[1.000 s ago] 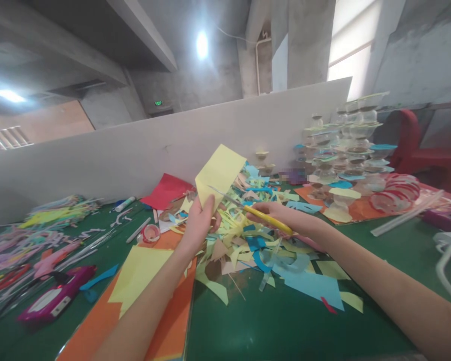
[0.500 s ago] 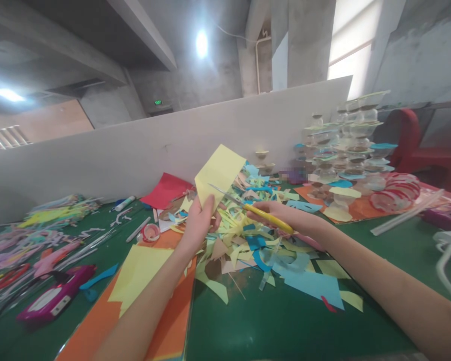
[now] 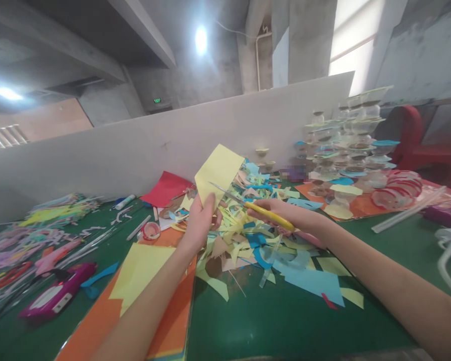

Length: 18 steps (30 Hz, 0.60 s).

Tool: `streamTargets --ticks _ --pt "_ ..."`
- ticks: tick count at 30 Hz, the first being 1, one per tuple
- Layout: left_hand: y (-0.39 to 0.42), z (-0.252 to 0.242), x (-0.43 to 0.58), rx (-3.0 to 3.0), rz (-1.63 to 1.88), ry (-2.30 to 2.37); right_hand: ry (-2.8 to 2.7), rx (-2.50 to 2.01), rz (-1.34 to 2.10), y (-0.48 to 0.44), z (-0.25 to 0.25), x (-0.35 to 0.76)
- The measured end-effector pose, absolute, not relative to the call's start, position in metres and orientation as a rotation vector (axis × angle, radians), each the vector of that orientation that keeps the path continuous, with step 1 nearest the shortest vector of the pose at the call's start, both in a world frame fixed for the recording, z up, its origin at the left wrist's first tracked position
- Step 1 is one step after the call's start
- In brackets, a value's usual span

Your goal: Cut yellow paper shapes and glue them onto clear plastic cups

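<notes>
Green tabletop bears a mixed-colour paper-scrap pile, w/ a pale-yellow paper sheet over it pinched in L hand & yellow-handled scissors gripped in R hand, blades overlapping the sheet's lower pt.

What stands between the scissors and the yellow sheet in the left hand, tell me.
Nothing visible. The scissors in the right hand overlap the yellow sheet in view; the left hand holds it, fingers just below the scissors' tip. Whether scissors and sheet touch, I cannot tell.
</notes>
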State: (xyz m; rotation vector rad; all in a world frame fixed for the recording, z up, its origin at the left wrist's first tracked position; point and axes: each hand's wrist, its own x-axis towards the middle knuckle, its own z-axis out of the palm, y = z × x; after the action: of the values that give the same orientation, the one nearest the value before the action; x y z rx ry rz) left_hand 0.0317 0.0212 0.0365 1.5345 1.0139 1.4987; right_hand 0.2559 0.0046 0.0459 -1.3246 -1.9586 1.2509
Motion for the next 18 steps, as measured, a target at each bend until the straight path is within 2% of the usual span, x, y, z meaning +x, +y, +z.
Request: streamTargets --ticks 18 --pt "0.014 0.040 0.034 1.577 1.444 1.053 -2.020 -1.366 1.224 -0.005 0.054 0.255"
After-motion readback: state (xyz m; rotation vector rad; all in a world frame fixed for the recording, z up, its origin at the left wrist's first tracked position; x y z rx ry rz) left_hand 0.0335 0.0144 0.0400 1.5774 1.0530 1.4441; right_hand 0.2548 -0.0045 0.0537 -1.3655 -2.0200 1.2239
